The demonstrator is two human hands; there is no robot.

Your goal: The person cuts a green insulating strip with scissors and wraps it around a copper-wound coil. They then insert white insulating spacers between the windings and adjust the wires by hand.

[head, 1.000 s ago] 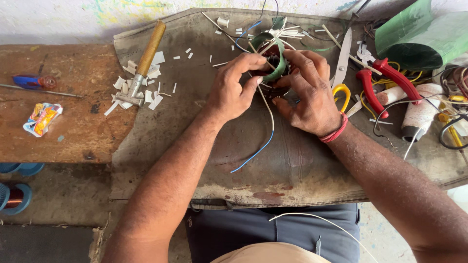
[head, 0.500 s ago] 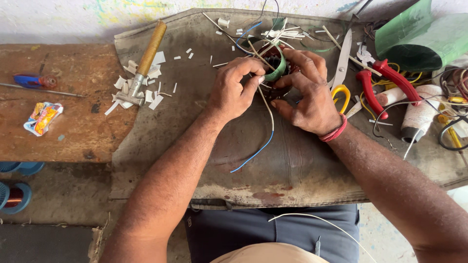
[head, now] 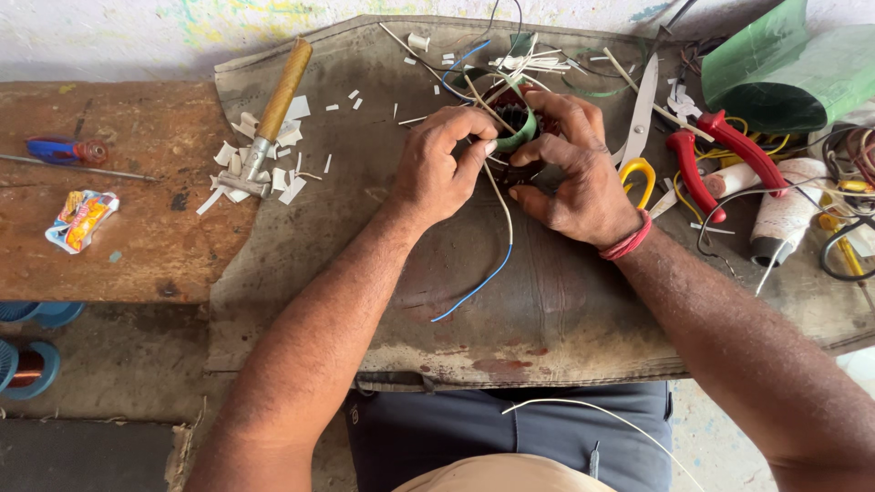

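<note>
Hands (head: 510, 173) clasp stator (head: 516, 123), bore facing up.

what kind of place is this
Likely a small electrical repair bench: both hands work on a wound coil part, with a hammer, red-handled pliers and scissors on a worn mat.

Bare forearms, red wristband (head: 627, 244), perhaps grey trousers (head: 510, 428).

Red-handled pliers (head: 706, 155); yellow-handled scissors (head: 641, 137); blue-and-white wire (head: 488, 264); blue-and-red screwdriver (head: 64, 150); green-rimmed winding (head: 519, 123).
</note>
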